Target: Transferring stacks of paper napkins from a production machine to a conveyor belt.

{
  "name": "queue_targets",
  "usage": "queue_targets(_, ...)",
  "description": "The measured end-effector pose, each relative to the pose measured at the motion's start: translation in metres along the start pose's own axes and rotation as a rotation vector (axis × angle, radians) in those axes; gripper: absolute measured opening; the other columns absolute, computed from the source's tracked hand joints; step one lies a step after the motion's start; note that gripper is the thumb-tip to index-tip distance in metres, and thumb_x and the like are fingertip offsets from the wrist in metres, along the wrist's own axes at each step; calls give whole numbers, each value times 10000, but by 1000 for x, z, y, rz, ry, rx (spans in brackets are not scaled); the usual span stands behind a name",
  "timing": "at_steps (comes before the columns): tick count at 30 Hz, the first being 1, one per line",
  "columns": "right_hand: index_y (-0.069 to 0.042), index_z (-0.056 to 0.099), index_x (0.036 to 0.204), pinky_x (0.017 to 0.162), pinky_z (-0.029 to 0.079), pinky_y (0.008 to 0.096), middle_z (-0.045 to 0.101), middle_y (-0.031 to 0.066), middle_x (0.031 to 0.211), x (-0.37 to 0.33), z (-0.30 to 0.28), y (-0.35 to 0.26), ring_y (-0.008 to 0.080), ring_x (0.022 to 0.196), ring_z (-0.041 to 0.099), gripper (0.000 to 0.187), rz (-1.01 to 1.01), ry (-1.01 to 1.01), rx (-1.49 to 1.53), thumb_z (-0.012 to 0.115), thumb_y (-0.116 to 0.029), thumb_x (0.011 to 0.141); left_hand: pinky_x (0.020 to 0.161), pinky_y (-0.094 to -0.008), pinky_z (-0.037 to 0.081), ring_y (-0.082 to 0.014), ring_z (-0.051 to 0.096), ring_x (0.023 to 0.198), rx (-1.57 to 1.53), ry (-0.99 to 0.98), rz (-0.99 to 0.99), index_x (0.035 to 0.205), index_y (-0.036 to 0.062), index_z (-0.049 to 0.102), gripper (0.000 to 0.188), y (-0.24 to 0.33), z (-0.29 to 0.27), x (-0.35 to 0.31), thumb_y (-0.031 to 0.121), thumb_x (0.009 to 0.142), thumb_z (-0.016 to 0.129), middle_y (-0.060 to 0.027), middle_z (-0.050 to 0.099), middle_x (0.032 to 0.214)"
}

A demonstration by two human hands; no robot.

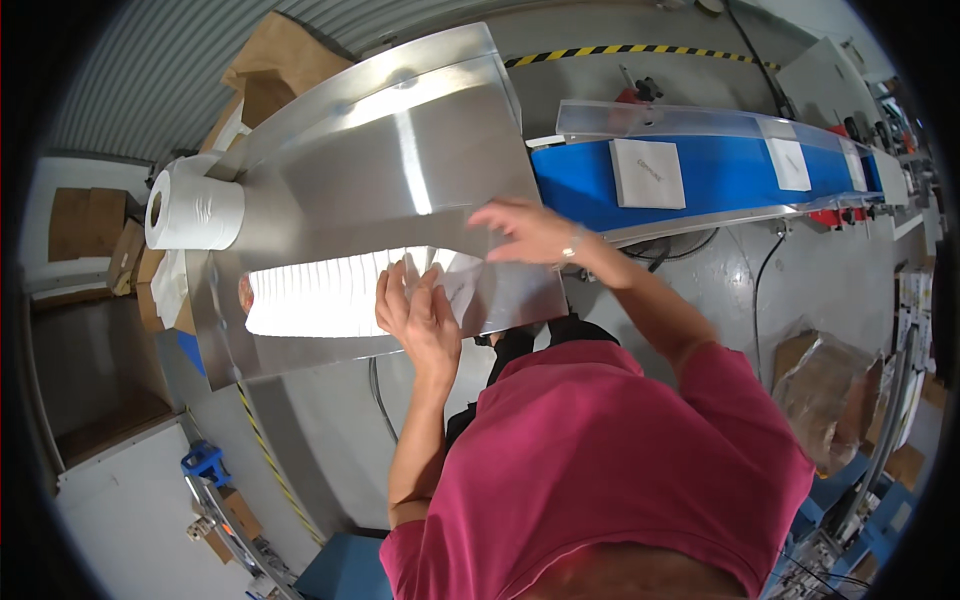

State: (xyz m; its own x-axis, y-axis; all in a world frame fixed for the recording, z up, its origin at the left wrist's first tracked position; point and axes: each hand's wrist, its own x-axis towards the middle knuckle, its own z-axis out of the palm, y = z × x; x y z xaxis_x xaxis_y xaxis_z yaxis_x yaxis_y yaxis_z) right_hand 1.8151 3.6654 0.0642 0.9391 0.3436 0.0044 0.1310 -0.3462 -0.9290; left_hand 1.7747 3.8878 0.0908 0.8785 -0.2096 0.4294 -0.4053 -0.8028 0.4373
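On the metal tray table (350, 190) a long row of thin white square packets (315, 295) stands on edge, packed side by side. My left hand (412, 305) is at the right end of the row, its bent fingers gripping the last packets. A few packets there lean over, and one with faint print (458, 285) lies tilted beside my fingers. My right hand (525, 232) hovers over the right part of the table, fingers stretched out to the left and holding nothing. It is apart from the packets.
A blue conveyor belt (580, 190) runs off to the right, carrying a white square packet (648, 174) and others farther along. Clear side guards line it. A white paper roll (200, 208) stands at the table's left end, near cardboard boxes (275, 65). Cables (765, 290) hang to the floor.
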Motion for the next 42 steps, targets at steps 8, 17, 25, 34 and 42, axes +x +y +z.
queue_targets(8,-9,586,1016,787,469,349,598,128,1014,14,22,18,256,919,582,386,-128,-125,-71,698,-292,779,1004,-489,287,-375,391,1233,82,29,0,1025,77,650,204,-8,-4,-4,115,824,646,-147,484,1274)
queue_targets(17,-8,591,971,645,487,348,633,143,764,-57,-79,105,244,671,589,413,581,859,-283,649,-400,855,985,-462,313,-339,419,1195,35,45,-3,1104,31,603,304,-24,-4,-4,5,802,617,-144,488,1248)
queue_targets(25,-84,571,1162,845,487,353,580,112,1161,-35,-51,61,278,990,595,443,-53,602,-476,730,-132,751,971,-471,341,-371,426,1189,14,45,13,1087,72,632,306,-20,-4,-3,-17,795,619,-162,493,1237)
queue_targets(34,-84,563,1150,844,486,332,533,73,1189,34,32,-6,206,1034,553,430,-90,-179,31,714,-126,749,1003,-513,280,-400,371,1241,17,-27,74,1030,78,646,225,-16,-11,0,63,806,636,-166,458,1295)
queue_targets(42,-39,532,954,618,447,317,562,62,780,-11,7,72,145,683,507,339,169,303,175,649,-347,875,990,-492,312,-383,383,1215,-11,31,-75,1117,36,611,307,-32,-9,5,49,812,639,-187,445,1296)
